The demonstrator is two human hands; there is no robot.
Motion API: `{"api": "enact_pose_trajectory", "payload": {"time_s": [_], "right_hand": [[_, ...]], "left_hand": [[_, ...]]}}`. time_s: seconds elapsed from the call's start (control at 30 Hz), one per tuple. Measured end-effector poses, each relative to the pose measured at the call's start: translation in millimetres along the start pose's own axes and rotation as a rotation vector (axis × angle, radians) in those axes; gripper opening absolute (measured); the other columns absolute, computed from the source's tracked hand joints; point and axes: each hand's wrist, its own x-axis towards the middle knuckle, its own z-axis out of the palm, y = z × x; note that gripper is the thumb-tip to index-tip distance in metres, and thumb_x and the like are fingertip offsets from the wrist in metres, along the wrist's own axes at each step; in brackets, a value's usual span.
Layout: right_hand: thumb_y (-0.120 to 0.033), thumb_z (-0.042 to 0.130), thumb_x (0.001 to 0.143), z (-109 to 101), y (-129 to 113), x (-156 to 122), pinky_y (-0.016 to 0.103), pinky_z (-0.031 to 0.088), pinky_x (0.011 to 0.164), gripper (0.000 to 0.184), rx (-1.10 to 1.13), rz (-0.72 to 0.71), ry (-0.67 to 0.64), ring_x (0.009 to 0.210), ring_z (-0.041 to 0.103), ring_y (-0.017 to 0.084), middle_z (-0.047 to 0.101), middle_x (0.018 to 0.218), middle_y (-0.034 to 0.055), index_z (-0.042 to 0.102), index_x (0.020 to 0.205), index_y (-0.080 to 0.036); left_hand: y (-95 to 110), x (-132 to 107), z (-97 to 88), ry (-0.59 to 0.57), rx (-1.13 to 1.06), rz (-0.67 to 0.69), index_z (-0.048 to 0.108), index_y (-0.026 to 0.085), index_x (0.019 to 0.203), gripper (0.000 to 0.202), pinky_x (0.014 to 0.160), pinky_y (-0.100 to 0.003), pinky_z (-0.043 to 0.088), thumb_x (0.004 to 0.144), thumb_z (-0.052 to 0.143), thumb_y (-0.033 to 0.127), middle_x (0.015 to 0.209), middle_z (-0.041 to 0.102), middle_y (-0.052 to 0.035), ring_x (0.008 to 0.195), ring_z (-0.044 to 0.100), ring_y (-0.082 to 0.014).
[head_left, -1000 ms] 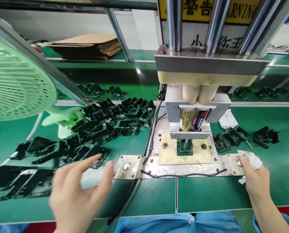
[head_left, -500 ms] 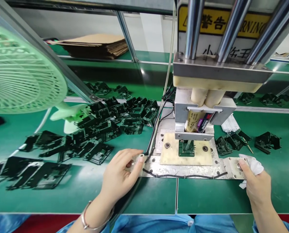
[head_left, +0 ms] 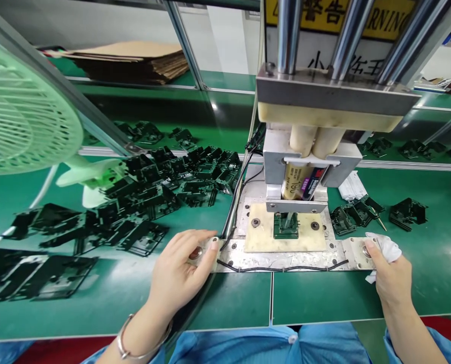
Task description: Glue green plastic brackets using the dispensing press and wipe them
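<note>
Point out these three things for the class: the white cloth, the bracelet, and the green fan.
white cloth (head_left: 389,248), head view, on the bunched part above the right hand's knuckles.
bracelet (head_left: 123,345), head view, on the band at the left wrist.
green fan (head_left: 24,116), head view, on its grille.

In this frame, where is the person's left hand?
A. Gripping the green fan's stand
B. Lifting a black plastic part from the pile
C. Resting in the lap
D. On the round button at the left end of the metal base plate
D: the left hand lies on the left end of the metal base plate, fingers around the left button, apart from the black plastic parts.
</note>
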Motion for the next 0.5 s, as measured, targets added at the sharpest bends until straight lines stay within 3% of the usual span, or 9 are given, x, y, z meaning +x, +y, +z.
{"api": "enact_pose_trajectory", "payload": {"time_s": [0.23, 0.5], "right_hand": [[-0.063, 0.083, 0.065, 0.3, 2.7, 0.7, 0.039, 0.051, 0.082, 0.062, 0.028, -0.012, -0.025, 0.098, 0.068, 0.033, 0.074, 0.104, 0.0127, 0.076, 0.103, -0.014], [-0.062, 0.083, 0.065, -1.1, 2.4, 0.8, 0.036, 0.052, 0.072, 0.060, 0.010, -0.014, -0.020, 0.091, 0.068, 0.032, 0.075, 0.097, 0.0113, 0.076, 0.101, -0.014]], "left_hand": [[-0.9, -0.9, 0.4, -0.013, 0.008, 0.001, 0.068, 0.017, 0.097, 0.020, 0.075, -0.034, 0.051, 0.095, 0.056, 0.032, 0.092, 0.074, -0.0068, 0.087, 0.066, -0.0228], [0.4, -0.8, -0.1, -0.016, 0.026, 0.014, 0.068, 0.017, 0.097, 0.019, 0.072, -0.033, 0.050, 0.096, 0.055, 0.031, 0.092, 0.074, -0.0071, 0.086, 0.065, -0.0223]]}}
